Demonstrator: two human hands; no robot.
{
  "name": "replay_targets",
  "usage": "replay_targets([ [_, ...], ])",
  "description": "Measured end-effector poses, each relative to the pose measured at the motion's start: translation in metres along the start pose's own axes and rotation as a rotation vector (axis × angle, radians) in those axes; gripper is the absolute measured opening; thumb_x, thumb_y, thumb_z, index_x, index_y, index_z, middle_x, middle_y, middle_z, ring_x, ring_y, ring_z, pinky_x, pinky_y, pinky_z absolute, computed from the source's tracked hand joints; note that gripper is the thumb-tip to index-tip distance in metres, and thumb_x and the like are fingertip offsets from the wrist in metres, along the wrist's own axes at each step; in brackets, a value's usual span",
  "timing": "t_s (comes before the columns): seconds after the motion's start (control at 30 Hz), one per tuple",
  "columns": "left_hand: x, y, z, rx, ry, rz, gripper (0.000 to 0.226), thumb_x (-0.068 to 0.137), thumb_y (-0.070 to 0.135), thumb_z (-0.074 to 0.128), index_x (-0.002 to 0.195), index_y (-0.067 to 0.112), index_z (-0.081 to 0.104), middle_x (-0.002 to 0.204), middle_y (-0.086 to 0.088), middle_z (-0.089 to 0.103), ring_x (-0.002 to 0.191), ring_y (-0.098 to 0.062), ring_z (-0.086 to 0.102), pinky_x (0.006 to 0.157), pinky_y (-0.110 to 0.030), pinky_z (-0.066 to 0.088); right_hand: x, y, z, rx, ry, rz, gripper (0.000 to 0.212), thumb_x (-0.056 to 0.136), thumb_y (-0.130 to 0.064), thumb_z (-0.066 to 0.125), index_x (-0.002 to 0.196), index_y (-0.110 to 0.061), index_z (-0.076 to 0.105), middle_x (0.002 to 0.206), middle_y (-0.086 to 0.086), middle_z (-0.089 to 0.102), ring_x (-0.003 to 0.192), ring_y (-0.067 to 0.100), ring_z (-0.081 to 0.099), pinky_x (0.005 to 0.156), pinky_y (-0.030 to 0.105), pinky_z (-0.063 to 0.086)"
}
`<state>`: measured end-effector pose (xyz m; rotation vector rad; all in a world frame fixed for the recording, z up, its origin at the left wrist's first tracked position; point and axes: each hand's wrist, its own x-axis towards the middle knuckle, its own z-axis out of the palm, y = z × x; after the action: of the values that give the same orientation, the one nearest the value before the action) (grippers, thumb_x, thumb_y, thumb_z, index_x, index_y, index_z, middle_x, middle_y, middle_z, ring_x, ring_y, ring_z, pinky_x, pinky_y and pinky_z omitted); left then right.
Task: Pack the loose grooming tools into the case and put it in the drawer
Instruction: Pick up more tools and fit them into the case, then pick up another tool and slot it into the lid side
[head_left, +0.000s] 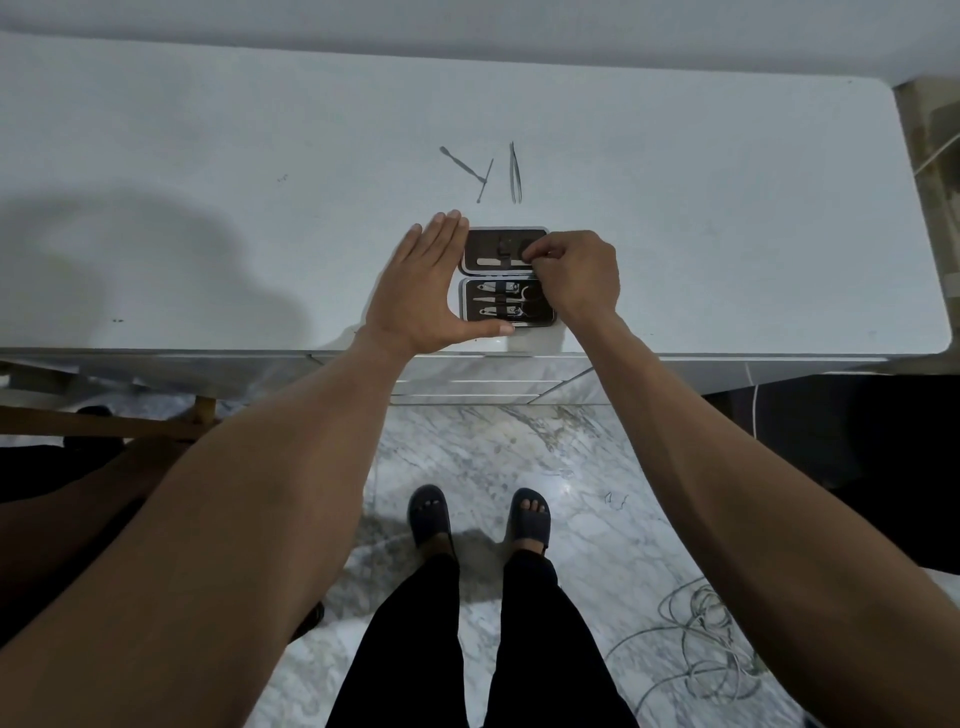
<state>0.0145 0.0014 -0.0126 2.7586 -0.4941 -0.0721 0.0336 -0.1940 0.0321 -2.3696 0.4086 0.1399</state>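
Beside the open case (506, 278), the left hand (423, 296) braces flat and spread while the right hand (576, 278) pinches inside it.

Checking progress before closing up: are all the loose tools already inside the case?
No, three loose tools, including the tweezers, lie on the counter beyond the open case.

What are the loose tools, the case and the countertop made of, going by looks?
Thin grey tweezers and two slim grey picks: likely brushed metal, given the dull grey sheen. Open dark rectangular case: dark, matte lining that could be leatherette or fabric, with a pale silvery rim that could be metal or plastic. White countertop: smooth and faintly glossy, possibly laminate or stone.
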Motion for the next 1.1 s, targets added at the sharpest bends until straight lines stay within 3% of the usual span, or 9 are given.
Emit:
replay_targets([
  [0.2,0.0,-0.001,0.0,0.001,0.0,-0.002,0.142,0.067,0.105,0.036,0.165,0.005,0.019,0.174,-0.008,0.018,0.162,-0.02,0.011,0.133,-0.044,0.009,0.005,-0.003,-0.006,0.008,-0.033,0.027,0.028,0.076,-0.013,0.059,0.085,-0.031,0.079,0.092,-0.008,0.075,0.088,0.013,0.067,0.076,0.028,0.056],
  [0.37,0.0,-0.001,0.0,-0.008,-0.013,0.0,0.141,0.068,0.104,0.04,0.166,0.006,0.017,0.175,-0.007,0.015,0.163,-0.019,0.009,0.133,-0.043,0.007,0.019,-0.015,-0.015,0.051,0.001,0.056,0.024,0.076,-0.017,0.062,0.089,-0.031,0.076,0.083,-0.008,0.071,0.081,0.013,0.067,0.071,0.026,0.055],
  [0.57,0.001,-0.002,0.001,0.01,0.004,0.006,0.141,0.068,0.104,0.041,0.165,0.005,0.019,0.175,-0.008,0.017,0.163,-0.02,0.009,0.133,-0.044,0.009,0.047,-0.036,-0.015,0.085,0.02,0.048,0.014,0.079,-0.028,0.066,0.091,-0.028,0.074,0.09,-0.008,0.073,0.087,0.012,0.068,0.077,0.029,0.056],
  [0.87,0.003,-0.004,0.002,0.002,0.008,0.016,0.141,0.068,0.103,0.045,0.165,0.003,0.02,0.174,-0.009,0.017,0.163,-0.02,0.01,0.132,-0.045,0.012,0.076,-0.049,0.01,-0.037,0.068,0.044,0.035,0.078,-0.045,0.07,0.105,-0.024,0.069,0.107,-0.005,0.069,0.099,0.017,0.064,0.078,0.032,0.053],
  [1.1,0.004,-0.005,0.004,0.0,0.026,0.009,0.141,0.068,0.102,0.047,0.165,0.003,0.021,0.174,-0.009,0.018,0.163,-0.02,0.011,0.132,-0.045,0.013,0.078,-0.055,0.022,-0.126,0.079,0.019,0.016,0.084,-0.016,0.06,0.092,-0.013,0.073,0.093,0.005,0.071,0.087,0.027,0.066,0.064,0.027,0.043],
])
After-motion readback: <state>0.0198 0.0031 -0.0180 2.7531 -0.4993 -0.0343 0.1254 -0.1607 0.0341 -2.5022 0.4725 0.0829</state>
